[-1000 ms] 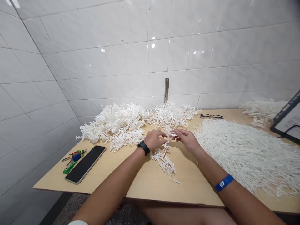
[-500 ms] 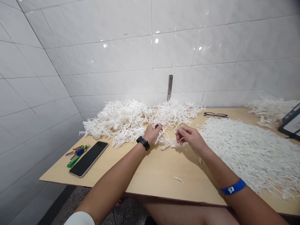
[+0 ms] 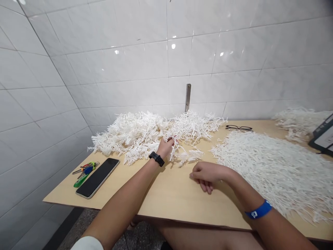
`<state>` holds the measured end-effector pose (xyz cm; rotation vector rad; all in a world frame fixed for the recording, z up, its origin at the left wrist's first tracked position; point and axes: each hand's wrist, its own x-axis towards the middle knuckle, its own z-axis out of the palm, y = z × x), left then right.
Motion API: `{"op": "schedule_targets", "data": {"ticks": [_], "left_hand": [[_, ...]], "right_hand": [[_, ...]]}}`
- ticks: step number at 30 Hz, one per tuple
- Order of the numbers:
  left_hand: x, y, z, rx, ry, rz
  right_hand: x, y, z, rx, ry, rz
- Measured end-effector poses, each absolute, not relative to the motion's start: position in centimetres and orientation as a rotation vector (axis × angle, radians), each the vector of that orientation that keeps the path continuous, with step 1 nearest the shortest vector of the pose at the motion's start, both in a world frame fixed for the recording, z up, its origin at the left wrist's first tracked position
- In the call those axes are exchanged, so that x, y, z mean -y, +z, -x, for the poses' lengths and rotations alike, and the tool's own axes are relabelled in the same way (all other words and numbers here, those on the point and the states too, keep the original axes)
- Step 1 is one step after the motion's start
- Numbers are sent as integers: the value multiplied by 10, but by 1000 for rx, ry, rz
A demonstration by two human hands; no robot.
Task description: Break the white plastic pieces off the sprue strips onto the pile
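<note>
My left hand point(image 3: 165, 147), with a black watch on its wrist, is closed on a white branched piece point(image 3: 187, 155) that spreads out to its right above the board. Behind that hand lies a heap of white branched pieces point(image 3: 140, 130) against the wall. My right hand point(image 3: 206, 175) hangs low over the board, nearer the front edge, its fingers curled downward; what its fingertips hold, if anything, is hidden. To its right spreads a wide pile of small white pieces point(image 3: 275, 170).
A black phone point(image 3: 98, 177) and a bunch of keys point(image 3: 87, 170) lie at the left of the board point(image 3: 161, 194). Eyeglasses point(image 3: 238, 128) rest at the back. Another white pile point(image 3: 301, 121) and a dark-framed object point(image 3: 324, 137) are at the far right.
My right hand has moved down toward the front edge, away from the branched piece, and its fingers now point downward. My left hand has shifted slightly left. The small loose piece near the front is hidden now.
</note>
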<state>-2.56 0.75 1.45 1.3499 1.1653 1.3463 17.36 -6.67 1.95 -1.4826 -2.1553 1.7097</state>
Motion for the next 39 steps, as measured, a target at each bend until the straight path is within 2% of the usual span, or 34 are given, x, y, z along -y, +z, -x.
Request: {"op": "schedule_targets", "data": {"ticks": [5, 7, 9, 13, 19, 22, 26, 32, 39], "left_hand": [[-4, 15, 21, -1101, 1293, -1383], [-4, 13, 22, -1100, 1257, -1427], [-3, 11, 22, -1096, 1225, -1467], [2, 11, 21, -1008, 1201, -1451], [19, 18, 11, -792, 1029, -1532], [23, 21, 9, -740, 949, -1555], [24, 23, 9, -682, 865, -1602], [22, 22, 11, -866, 1050, -1621], [25, 21, 5, -850, 1002, -1546]], "right_hand": [[42, 19, -210, 1951, 759, 1900], [39, 21, -214, 1860, 400, 1893], [40, 25, -213, 1776, 222, 1794], [46, 31, -194, 1704, 411, 1517], [51, 21, -156, 1454, 1319, 1201], [54, 18, -146, 1283, 1552, 1096], [54, 15, -147, 1277, 1548, 1049], [46, 7, -153, 1230, 1376, 1035], [42, 7, -158, 1279, 1443, 1021]]}}
